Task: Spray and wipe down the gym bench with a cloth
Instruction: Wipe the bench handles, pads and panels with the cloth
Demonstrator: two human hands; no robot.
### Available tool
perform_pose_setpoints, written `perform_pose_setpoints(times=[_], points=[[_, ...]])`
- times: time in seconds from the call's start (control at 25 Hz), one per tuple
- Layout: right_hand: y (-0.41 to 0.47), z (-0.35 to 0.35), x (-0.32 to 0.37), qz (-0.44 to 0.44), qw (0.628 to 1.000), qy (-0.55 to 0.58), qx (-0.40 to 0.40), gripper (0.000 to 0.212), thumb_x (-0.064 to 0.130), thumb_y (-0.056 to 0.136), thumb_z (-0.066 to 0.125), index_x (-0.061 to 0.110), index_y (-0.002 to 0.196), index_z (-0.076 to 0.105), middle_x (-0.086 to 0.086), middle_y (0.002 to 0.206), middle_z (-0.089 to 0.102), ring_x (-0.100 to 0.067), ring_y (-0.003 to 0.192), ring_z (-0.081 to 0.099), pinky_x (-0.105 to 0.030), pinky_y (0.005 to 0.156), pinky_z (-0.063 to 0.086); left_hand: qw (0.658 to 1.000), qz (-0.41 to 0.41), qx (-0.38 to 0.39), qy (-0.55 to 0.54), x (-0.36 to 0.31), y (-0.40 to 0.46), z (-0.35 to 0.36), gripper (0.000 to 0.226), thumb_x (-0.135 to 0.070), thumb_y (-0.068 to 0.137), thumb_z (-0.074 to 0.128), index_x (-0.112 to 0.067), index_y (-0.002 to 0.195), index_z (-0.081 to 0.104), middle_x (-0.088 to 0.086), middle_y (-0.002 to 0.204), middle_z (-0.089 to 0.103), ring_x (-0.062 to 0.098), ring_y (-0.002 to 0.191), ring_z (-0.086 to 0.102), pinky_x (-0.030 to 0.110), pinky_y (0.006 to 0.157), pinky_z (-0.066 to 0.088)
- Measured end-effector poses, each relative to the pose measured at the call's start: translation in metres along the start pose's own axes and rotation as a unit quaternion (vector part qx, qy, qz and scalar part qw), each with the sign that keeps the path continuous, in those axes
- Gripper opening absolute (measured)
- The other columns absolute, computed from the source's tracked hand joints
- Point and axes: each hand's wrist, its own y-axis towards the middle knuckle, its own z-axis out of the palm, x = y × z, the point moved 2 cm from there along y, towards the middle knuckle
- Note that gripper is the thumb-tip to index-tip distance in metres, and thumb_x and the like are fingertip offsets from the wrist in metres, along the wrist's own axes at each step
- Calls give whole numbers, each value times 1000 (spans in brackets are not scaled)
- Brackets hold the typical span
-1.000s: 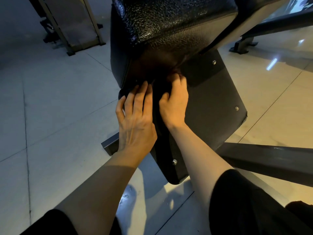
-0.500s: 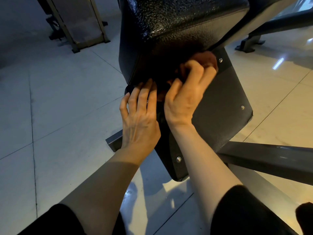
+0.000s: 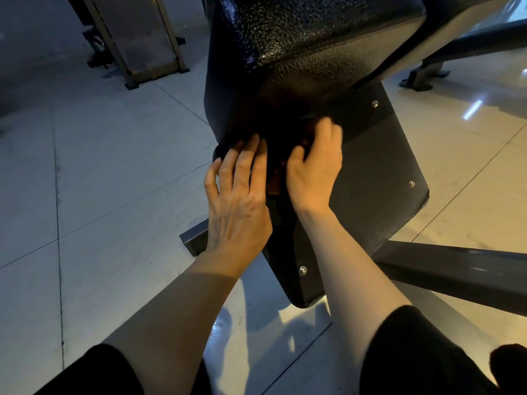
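- Landmark: the gym bench pad (image 3: 299,38), black textured vinyl, fills top centre; everything below is placed relative to it.
- Far left of the pad, a frame of other equipment (image 3: 137,38) stands on the tiled floor (image 3: 85,181), well apart.
- My left hand (image 3: 239,201) lies flat just under the pad's lower left edge, fingers straight and together, pressing the dark underside, holding nothing.
- Between the hands, under the pad, I see a bit of brownish cloth (image 3: 275,181), mostly hidden in shadow.
- My right hand (image 3: 313,169) is just beside it under the pad, fingers curled, blurred; looks to be gripping the cloth against the black mounting plate (image 3: 379,172), though I cannot tell the exact hold.
- No spray bottle in view.
- Step, my read: wiping the seam where pad meets plate; spraying likely done.
- Next move calls for steady left-hand bracing while the right hand drags the cloth along the plate, clearing the screws (image 3: 375,103).
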Motion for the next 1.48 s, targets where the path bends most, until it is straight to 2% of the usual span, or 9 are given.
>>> perform_pose_setpoints(times=[0.12, 0.32, 0.52, 0.68, 0.88, 1.04, 1.24, 1.36, 1.48], points=[[0, -4, 8, -48, 992, 34, -114, 20, -15, 69, 52, -9, 88, 52, -23, 91, 46, 7, 77, 34, -2, 71, 31, 1000, -7, -3, 5, -2, 1, 2, 69, -6, 74, 46, -5, 142, 35, 17, 142, 40, 31, 132, 29, 50, 109, 27], [5, 2, -4, 34, 999, 5, 15, 30, -11, 78, 50, -4, 107, 53, -9, 101, 46, 5, 73, 37, 2, 69, 30, 1000, -2, 5, 2, -7, 4, 2, 76, -5, 72, 53, -6, 145, 34, 13, 146, 35, 30, 133, 28, 46, 111, 21], [4, -9, 10, -56, 982, 71, -165, 40, -18, 70, 55, -13, 109, 49, -11, 104, 45, 11, 93, 42, -2, 83, 33, 1000, -11, 7, 7, -10, 5, 4, 75, -6, 70, 49, -4, 144, 35, 13, 144, 33, 31, 131, 29, 45, 110, 20], [11, 4, -3, 15, 997, 59, -46, 37, -13, 77, 49, -5, 113, 53, -4, 102, 53, 4, 83, 44, -12, 82, 43, 1000, 3, 11, 1, -11, 6, 4, 78, -5, 70, 56, -6, 145, 35, 13, 146, 35, 30, 132, 30, 47, 110, 22], [13, -5, -7, -19, 988, 16, -152, 37, -18, 71, 54, -14, 107, 55, -30, 102, 51, -5, 90, 38, 4, 85, 26, 1000, 2, 2, -6, -16, 10, 7, 81, -2, 68, 59, -7, 145, 33, 10, 145, 28, 30, 132, 31, 47, 110, 21], [10, 10, -10, 18, 1000, 15, 13, 46, -13, 79, 48, -1, 123, 54, -20, 121, 49, -9, 98, 46, -1, 81, 28, 1000, 8, 9, 0, -13, 9, 7, 82, -3, 67, 62, -7, 145, 35, 12, 146, 34, 30, 132, 30, 46, 110, 22], [20, 6, -13, 21, 996, 24, -84, 40, -22, 68, 49, -12, 107, 53, -31, 129, 40, 4, 95, 30, 11, 84, 15, 1000, -2, 18, -5, -6, 4, 5, 78, -2, 69, 57, -7, 144, 35, 12, 147, 32, 30, 132, 29, 47, 110, 22], [-2, 27, -7, -1, 999, 28, 34, 34, -15, 75, 55, -6, 108, 55, -23, 122, 47, -10, 99, 41, 5, 86, 27, 1000, -3, 10, -5, 1, 0, 6, 71, -6, 74, 56, -5, 142, 37, 14, 145, 32, 31, 131, 29, 48, 110, 22], [-30, 36, 3, -12, 992, 35, 122, 24, -6, 84, 56, 0, 107, 56, -9, 115, 47, 3, 83, 39, 4, 78, 30, 1000, -19, -2, -7, 8, -6, 6, 67, -10, 78, 63, -3, 140, 39, 19, 143, 37, 32, 132, 30, 48, 109, 24]])
